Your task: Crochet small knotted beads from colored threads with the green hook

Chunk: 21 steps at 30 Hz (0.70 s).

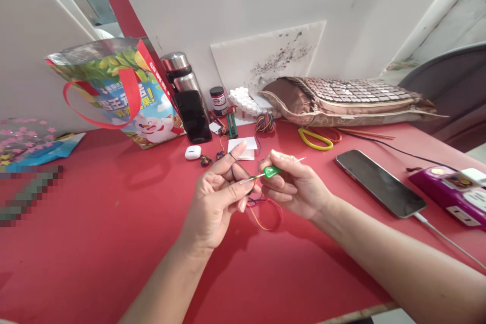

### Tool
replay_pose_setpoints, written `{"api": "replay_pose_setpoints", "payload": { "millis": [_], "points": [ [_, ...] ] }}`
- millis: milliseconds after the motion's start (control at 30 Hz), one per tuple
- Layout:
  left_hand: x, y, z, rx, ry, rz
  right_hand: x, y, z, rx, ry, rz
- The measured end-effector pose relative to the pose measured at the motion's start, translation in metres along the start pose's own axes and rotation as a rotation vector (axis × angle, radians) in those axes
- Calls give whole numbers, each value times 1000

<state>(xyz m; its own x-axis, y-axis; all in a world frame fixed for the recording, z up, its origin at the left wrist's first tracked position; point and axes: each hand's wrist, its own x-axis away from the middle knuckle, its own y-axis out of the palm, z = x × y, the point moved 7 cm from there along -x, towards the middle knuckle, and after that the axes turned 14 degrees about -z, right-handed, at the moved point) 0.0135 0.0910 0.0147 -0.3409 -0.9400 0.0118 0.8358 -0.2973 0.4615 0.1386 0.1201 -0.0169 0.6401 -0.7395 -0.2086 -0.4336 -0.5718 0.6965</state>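
Note:
In my right hand [294,182], closed around its green grip, is a crochet hook [271,171]. Thin metal shows at both sides of the grip, and its left shaft reaches to my left thumb. My left hand [218,197] pinches multicoloured yarn [246,178] between thumb and fingers where the shaft meets it. One dark strand runs up around the raised left index finger. Below the hands, a loop of orange and pink yarn [266,228] hangs down close to the red table [152,243]. The exact stitches are hidden by the fingers.
Behind the hands are a yarn ball [265,123], white cards [243,147], an earbud case [193,152] and a propped phone [193,116]. Yellow-handled scissors [315,139], a charging phone [379,182] and a purple power strip [451,195] lie right. A shopping bag [114,91] stands left.

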Motion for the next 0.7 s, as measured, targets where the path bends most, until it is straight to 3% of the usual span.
{"api": "replay_pose_setpoints", "payload": {
  "millis": [267,500,700],
  "points": [
    [9,6,10,-225,15,32,3,-5,-23,134,-47,41],
    [5,7,2,-230,-53,-103,3,-10,-21,172,67,-9],
    [4,8,0,-269,-97,-159,7,-13,-41,334,32,58]
  ]
}}
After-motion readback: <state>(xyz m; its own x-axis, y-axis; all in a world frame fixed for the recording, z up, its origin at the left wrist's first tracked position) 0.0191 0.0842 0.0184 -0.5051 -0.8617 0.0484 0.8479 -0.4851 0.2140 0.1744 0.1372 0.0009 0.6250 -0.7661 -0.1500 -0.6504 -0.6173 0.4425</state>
